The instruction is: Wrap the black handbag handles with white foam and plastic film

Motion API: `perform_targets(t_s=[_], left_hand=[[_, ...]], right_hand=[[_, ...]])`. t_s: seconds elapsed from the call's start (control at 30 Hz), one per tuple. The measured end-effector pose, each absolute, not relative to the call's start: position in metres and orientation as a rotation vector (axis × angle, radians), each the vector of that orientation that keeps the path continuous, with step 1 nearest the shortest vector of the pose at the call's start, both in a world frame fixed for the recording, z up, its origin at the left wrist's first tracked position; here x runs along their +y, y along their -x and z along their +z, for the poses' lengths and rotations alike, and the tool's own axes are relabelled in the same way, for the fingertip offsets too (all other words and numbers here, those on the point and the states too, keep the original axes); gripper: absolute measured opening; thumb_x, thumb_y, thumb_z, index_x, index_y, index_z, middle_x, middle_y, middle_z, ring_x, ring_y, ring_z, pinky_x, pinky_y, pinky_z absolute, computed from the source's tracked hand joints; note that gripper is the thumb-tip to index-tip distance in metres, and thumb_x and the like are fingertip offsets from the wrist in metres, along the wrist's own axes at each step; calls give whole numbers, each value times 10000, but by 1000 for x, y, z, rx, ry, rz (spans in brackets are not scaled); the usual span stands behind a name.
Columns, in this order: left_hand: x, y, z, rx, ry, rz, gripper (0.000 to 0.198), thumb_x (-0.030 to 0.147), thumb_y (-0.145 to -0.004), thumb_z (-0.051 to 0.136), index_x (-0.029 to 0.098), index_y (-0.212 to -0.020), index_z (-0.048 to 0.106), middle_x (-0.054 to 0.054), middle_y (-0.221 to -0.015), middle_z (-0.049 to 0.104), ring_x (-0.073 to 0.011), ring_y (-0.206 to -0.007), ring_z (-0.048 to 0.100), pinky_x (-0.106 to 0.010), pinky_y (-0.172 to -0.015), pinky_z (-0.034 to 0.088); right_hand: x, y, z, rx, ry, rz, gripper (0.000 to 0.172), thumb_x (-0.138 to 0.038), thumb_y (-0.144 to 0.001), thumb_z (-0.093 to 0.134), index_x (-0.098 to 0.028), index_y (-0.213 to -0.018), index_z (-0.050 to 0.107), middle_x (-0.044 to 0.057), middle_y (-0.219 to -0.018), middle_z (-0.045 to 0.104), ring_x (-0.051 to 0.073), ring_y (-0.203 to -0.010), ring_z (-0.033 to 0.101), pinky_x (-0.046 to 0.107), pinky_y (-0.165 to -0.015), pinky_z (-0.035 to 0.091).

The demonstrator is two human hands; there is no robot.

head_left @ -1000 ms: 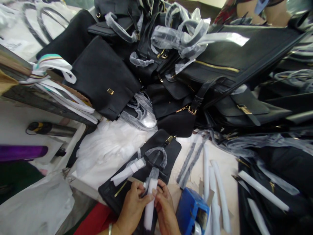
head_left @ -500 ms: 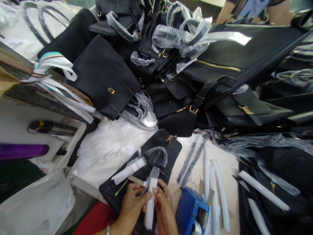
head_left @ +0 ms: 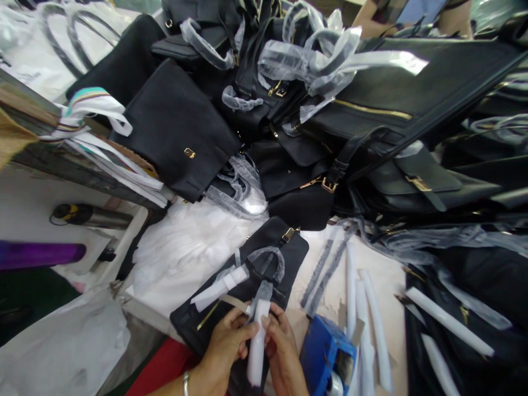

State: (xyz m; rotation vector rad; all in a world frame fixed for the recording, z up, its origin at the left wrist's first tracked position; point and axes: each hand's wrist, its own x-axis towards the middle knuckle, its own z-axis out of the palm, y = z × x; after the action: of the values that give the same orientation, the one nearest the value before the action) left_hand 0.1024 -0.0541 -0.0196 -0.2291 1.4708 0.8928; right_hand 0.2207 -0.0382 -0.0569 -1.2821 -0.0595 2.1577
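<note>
The white strip (head_left: pixel 256 346) you are holding is long, narrow and matte. It stands almost upright in the view, and its upper end meets a strap wrapped in clear plastic (head_left: pixel 264 289) on the black handbag (head_left: pixel 284 258). That bag lies flat on the table at the bottom centre of the view, and the strip lies over its near edge, directly in front of you. Your left hand (head_left: pixel 225 352) pinches the strip from the left, with the thumb pressed on its front near the top. Your right hand (head_left: pixel 282 352) closes on it from the right with curled fingers, so both hands grip the same strip and touch across it. A metal bangle (head_left: pixel 186 382) sits on your left wrist. Just right of your right hand is a blue tape dispenser (head_left: pixel 325 357), and beyond it several loose white strips (head_left: pixel 371 324) lie on the table. A heap of black bags (head_left: pixel 181 126) with plastic-wrapped handles fills the far side. Compared with 1 second ago, your 2 hands keep the same pinch on the strip. Hands, strip and bag all sit slightly further right in the view, and the strip's top edge is a touch closer to the wrapped strap.
</note>
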Motion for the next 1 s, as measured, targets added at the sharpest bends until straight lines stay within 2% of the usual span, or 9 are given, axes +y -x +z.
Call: perform_targets(t_s=[0.13,0.2,0.37,0.47,0.57,0.63,0.83,1.0], left_hand=[[-53,-103,-21,1505,152,885,390,318,-635,843,160,-905,610,24,-699,604,-54,-476,447,-184,-437,300],[-53,-103,-21,1538,127,883,363,327,-635,839,159,-846,596,28,-681,595,-51,-465,438,-182,-433,308],[-55,-106,-29,1598,-4,892,401,378,-618,826,156,-874,611,22,-682,610,-52,-426,410,-178,-383,293],[-56,-107,-34,1626,-112,899,366,404,-631,809,159,-820,614,14,-664,623,-80,-437,464,-179,-372,309],[-54,-108,-34,1629,-128,952,347,365,-635,812,166,-847,623,-34,-786,692,-155,-612,619,-206,-477,434],[-52,-108,-32,1638,-135,964,356,341,-618,819,161,-860,628,-56,-831,708,-189,-698,652,-217,-518,460],[-45,-107,-28,1672,-107,889,364,367,-597,791,159,-833,608,-36,-731,687,-143,-535,583,-200,-423,386],[-48,-105,-25,1671,-143,793,435,429,-651,760,162,-948,588,-31,-779,686,-113,-449,516,-197,-364,323]], right_hand=[[-35,-223,-54,-90,1311,2163,458,-325,-797,751,-226,-1178,518,2,-889,687,108,-673,586,209,-594,423],[-34,-224,-53,-94,1338,2158,463,-343,-773,773,-222,-1155,542,-10,-840,675,96,-643,568,190,-556,393],[-29,-226,-49,-106,1361,2138,432,-340,-742,801,-214,-1099,593,-46,-732,629,54,-529,486,172,-516,368],[-28,-226,-48,-138,1363,2133,421,-358,-741,798,-207,-1080,600,-16,-782,659,66,-540,507,184,-517,379],[-27,-226,-50,-201,1374,2132,447,-375,-718,812,-198,-1067,595,-8,-756,660,91,-573,546,197,-534,396],[-26,-226,-50,-250,1395,2114,463,-383,-705,820,-192,-1059,589,-12,-730,657,88,-563,539,195,-533,393],[-25,-225,-49,-383,1533,2046,520,-401,-674,832,-182,-1058,557,5,-740,693,91,-549,541,205,-534,407],[-26,-221,-46,-412,1623,1969,535,-408,-669,827,-182,-1071,555,-14,-692,681,97,-537,535,213,-526,411]])
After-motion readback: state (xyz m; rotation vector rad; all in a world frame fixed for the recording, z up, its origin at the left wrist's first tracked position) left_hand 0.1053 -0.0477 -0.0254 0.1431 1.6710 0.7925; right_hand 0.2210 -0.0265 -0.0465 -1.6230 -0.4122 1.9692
